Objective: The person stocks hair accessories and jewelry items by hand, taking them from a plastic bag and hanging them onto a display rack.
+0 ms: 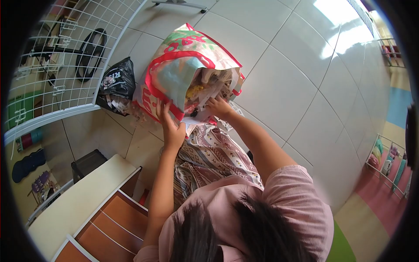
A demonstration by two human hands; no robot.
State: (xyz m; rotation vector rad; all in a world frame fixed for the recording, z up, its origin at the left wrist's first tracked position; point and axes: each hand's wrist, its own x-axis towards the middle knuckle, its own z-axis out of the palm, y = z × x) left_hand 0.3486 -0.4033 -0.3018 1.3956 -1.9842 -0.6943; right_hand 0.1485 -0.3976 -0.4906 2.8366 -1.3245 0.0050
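Observation:
A large shopping bag [168, 76] with red trim and a printed green, red and pale pattern leans on the floor in front of me, its mouth facing me. My left hand [171, 126] grips its near left rim, fingers along the red edging. Inside the mouth, my right hand [219, 108] reaches among crumpled papers and plastic wrappers [214, 83]; its fingertips are partly hidden there. A yellow item [192, 91] shows among these contents. What the right fingers hold, if anything, I cannot make out.
A black plastic bag [120, 81] with scraps stands left of the shopping bag, beside a white wire grid [94, 52]. Lower left is a cabinet with brown drawers [111, 222]. Wire baskets [386, 163] hang at the right over a striped wall. Tiled floor [288, 65] extends rightward.

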